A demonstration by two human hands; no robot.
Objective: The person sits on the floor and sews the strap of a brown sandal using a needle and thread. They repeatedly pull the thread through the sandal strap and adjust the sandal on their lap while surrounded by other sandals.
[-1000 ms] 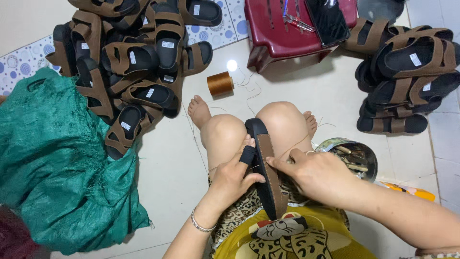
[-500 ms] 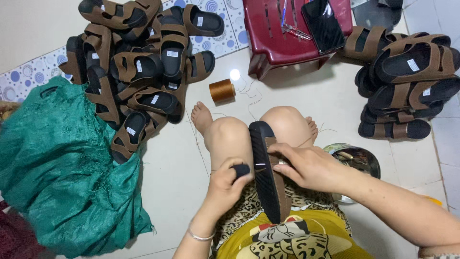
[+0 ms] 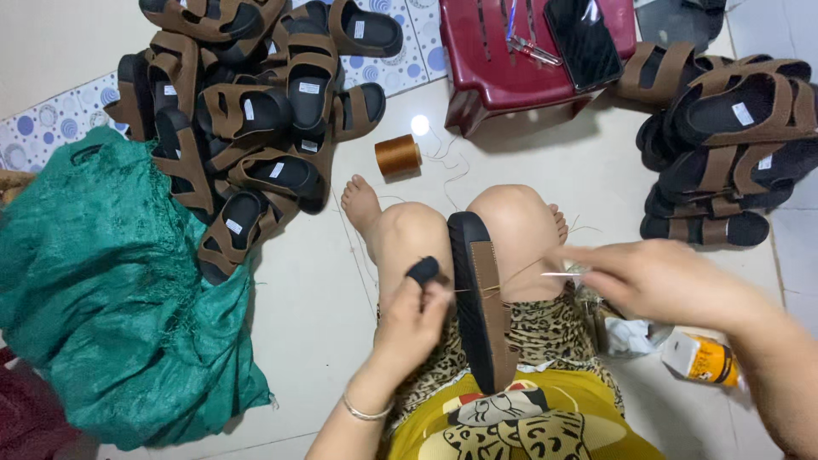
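Note:
A black sandal sole with a brown edge strip (image 3: 480, 298) stands on its side between my knees. My left hand (image 3: 415, 317) presses against its left side, fingers closed around a small black piece (image 3: 423, 271). My right hand (image 3: 652, 277) is out to the right of the sole and pinches a thin needle (image 3: 558, 274). A brown thread (image 3: 515, 274) runs taut from the needle back to the sole's edge strip.
A spool of brown thread (image 3: 398, 156) stands on the floor beyond my left foot. Brown and black sandals are heaped at the far left (image 3: 247, 111) and stacked at the right (image 3: 733, 145). A green sack (image 3: 102, 298) lies left. A red stool (image 3: 520, 60) carries a phone.
My right hand has left the sole and pulled away to the right, drawing the thread out tight. My left hand has stayed against the sole.

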